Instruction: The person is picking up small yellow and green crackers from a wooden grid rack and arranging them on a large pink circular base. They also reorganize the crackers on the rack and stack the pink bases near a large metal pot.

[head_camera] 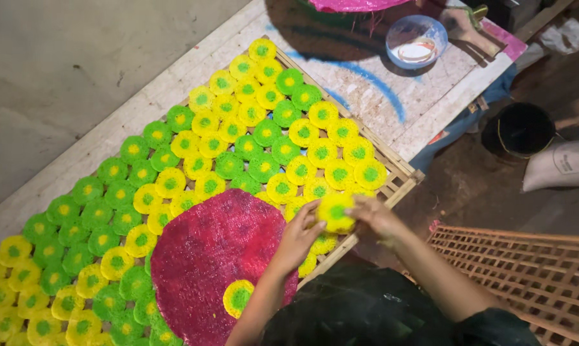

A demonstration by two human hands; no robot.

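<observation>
in the head view, a small yellow disc with a green centre (336,212) is held between the two hands, at the near right edge of a slatted wooden tray (401,181); the left hand (300,236) is partly closed, its fingertips pinched on the disc's left rim; the right hand (376,216) is curled on the disc's right rim, so the disc is gripped from both sides, just above the tray's edge; the tray is covered with rows of similar discs (193,157), some yellow with green centres, others green with yellow centres, lying flat and touching one another; a large round magenta mat (206,256) is laid over the discs near the left forearm, and one yellow disc with a green middle (239,297) rests on its near edge; the tray is carried by a pale worktop (392,96) streaked with blue; a light blue bowl (416,41) stands at the worktop's far end; a black bucket (519,130) is seen on the floor to the right, and an empty slatted rack (526,269) lies beside the right arm.
</observation>
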